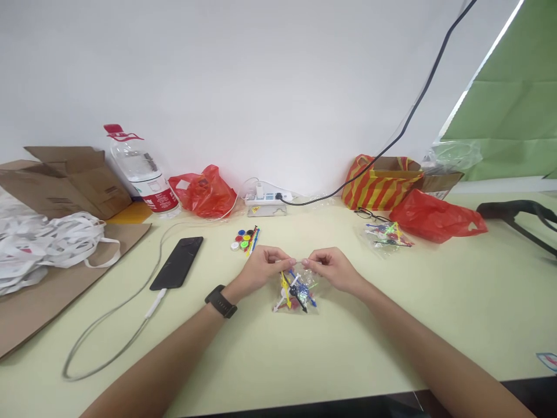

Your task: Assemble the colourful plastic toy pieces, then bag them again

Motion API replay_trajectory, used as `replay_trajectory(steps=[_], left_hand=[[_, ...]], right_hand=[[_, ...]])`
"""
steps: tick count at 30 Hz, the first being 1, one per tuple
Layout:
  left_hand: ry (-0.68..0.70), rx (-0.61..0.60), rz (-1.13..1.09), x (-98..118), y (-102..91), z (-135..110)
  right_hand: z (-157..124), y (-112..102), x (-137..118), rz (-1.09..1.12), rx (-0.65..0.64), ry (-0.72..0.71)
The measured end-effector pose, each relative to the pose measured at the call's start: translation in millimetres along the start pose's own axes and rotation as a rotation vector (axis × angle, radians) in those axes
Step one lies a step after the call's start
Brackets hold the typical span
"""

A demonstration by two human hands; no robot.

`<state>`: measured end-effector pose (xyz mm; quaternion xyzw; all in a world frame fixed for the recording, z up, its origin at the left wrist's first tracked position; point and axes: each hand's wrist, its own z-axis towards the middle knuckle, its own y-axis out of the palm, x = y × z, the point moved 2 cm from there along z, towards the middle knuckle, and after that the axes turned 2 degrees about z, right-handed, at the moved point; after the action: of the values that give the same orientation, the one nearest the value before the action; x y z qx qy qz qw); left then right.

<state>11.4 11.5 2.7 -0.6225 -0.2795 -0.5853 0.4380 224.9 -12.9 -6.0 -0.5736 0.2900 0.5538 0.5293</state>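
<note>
Both hands, left hand (263, 266) and right hand (333, 268), pinch the top of a clear bag (296, 290) stuffed with colourful plastic sticks.

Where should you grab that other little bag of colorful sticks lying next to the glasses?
Probably by its edge nearest you, coming from above. The small clear bag lies flat on the table, so only thin plastic sticks out to pinch. The glasses and red bag crowd its far side. Right now, the left hand and right hand pinch another bag.
</note>
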Motion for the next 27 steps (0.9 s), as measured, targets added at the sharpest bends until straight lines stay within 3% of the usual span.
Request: replay_trajectory(steps=[8, 22, 25, 27], left_hand=[[-0.022, 0.036, 0.038, -3, -8.1, 2], [-0.098, -0.151, 0.135, -5, -16.0, 1], [-0.071, -0.120, 0.153, -10, -16.0, 3], [-0.031, -0.061, 0.184, -16, -16.4, 4]], right_hand=[[-1, -4, -3, -0.057, 0.011, -0.015], [3, -21, 3, -0.064, -0.049, -0.003], [3, -25, 6, -0.037, -0.006, 0.068], [4, -33, 9, -0.011, 0.098, 0.129]])
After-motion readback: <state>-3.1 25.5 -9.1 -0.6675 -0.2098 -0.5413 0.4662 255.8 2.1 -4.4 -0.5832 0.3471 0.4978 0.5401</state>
